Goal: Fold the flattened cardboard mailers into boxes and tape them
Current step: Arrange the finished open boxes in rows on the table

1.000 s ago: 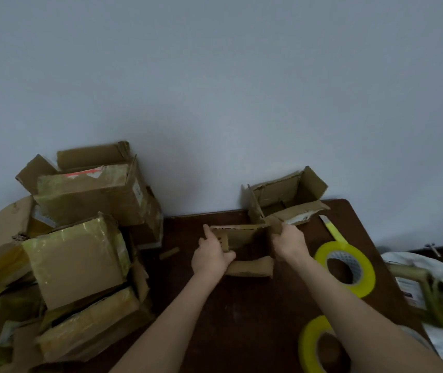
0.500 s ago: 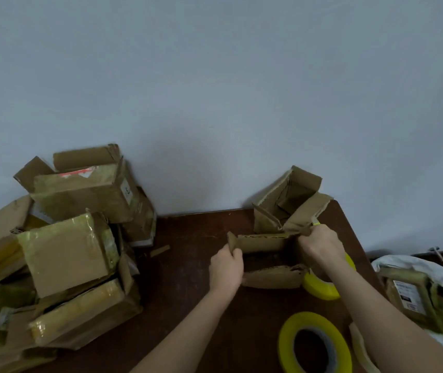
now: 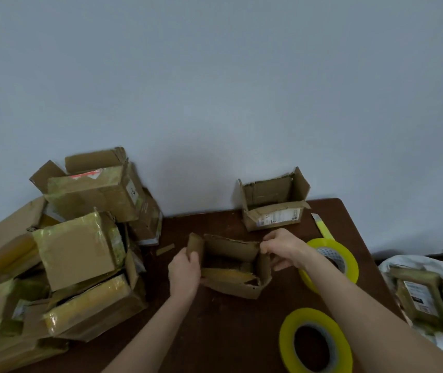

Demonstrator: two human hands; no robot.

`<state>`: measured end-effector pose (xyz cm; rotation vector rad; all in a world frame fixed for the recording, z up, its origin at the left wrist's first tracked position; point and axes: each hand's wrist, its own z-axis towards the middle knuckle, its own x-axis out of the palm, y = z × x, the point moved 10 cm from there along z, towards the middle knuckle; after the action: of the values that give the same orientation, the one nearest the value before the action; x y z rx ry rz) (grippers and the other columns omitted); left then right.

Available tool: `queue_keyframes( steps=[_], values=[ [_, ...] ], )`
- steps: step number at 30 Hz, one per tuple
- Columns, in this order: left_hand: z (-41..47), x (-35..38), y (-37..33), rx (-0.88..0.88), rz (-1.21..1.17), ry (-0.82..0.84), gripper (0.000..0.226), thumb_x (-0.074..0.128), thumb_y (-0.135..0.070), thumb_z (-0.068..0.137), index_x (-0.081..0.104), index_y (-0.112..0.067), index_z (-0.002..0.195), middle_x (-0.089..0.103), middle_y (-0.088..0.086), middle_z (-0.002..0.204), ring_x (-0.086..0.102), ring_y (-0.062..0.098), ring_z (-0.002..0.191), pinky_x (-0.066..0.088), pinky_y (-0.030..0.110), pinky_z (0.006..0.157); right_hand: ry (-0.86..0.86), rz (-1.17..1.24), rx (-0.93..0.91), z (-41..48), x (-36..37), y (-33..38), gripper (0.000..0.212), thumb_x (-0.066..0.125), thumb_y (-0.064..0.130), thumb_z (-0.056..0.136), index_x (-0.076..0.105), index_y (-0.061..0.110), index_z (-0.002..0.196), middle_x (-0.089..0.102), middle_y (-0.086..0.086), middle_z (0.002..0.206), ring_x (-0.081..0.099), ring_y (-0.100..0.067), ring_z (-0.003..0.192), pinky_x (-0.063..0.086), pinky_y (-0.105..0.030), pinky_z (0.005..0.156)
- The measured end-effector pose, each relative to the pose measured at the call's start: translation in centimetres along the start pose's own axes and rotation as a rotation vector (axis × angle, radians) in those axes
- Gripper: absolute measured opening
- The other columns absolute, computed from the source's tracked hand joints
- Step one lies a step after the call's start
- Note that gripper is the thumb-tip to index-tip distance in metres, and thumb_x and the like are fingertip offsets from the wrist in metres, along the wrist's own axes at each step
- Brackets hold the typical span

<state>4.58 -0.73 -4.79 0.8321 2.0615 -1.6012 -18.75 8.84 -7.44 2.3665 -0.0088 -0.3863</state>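
Observation:
A small brown cardboard box (image 3: 235,285) stands open-topped at the middle of the dark wooden table (image 3: 215,332). My left hand (image 3: 184,273) grips its left end flap, thumb on the flap's inner side. My right hand (image 3: 285,247) pinches the box's far right corner. A second open box (image 3: 273,208) with a white label stands against the wall behind. One yellow tape roll (image 3: 330,261) lies right of the box, partly behind my right wrist. Another tape roll (image 3: 316,341) lies near the front.
A pile of several taped boxes (image 3: 75,249) fills the left side. A loose strip of yellow tape (image 3: 322,227) lies near the table's right edge. Right of the table, a white bag (image 3: 430,294) holds more flattened cardboard. A grey wall rises behind.
The rear box now stands upright against the wall with its flaps open. The box in my hands is squared open; my view shifted left.

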Motion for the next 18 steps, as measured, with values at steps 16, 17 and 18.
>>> queue_keyframes(
  steps=[16,17,18],
  values=[
    [0.4,9.8,-4.9,-0.259,-0.424,0.335,0.047,0.047,-0.021,0.098,0.038,-0.014,0.143,0.049,0.008,0.137,0.05,0.027,0.119,0.05,0.042,0.096,-0.893,-0.432,-0.306,-4.6,-7.4,6.3,0.024,0.053,0.019,0.093,0.053,0.016,0.117,0.047,-0.013,0.125,0.044,-0.032,0.116,0.042,-0.04,0.093],
    [0.6,7.9,-5.4,-0.169,-0.339,0.287,0.048,0.049,-0.021,0.097,0.039,-0.014,0.143,0.048,0.006,0.139,0.048,0.025,0.123,0.045,0.038,0.102,-0.879,-0.413,-0.385,-5.0,-6.1,7.8,0.02,0.053,0.018,0.093,0.055,0.017,0.113,0.048,-0.011,0.122,0.045,-0.031,0.114,0.044,-0.04,0.09],
    [0.8,5.5,-6.1,-0.062,-0.251,0.206,0.046,0.05,-0.021,0.096,0.043,-0.013,0.14,0.049,0.005,0.139,0.047,0.023,0.125,0.041,0.033,0.103,-0.833,-0.39,-0.448,-5.2,-4.3,9.4,0.016,0.052,0.018,0.094,0.057,0.018,0.109,0.049,-0.009,0.119,0.047,-0.029,0.112,0.045,-0.039,0.087]
  ],
)
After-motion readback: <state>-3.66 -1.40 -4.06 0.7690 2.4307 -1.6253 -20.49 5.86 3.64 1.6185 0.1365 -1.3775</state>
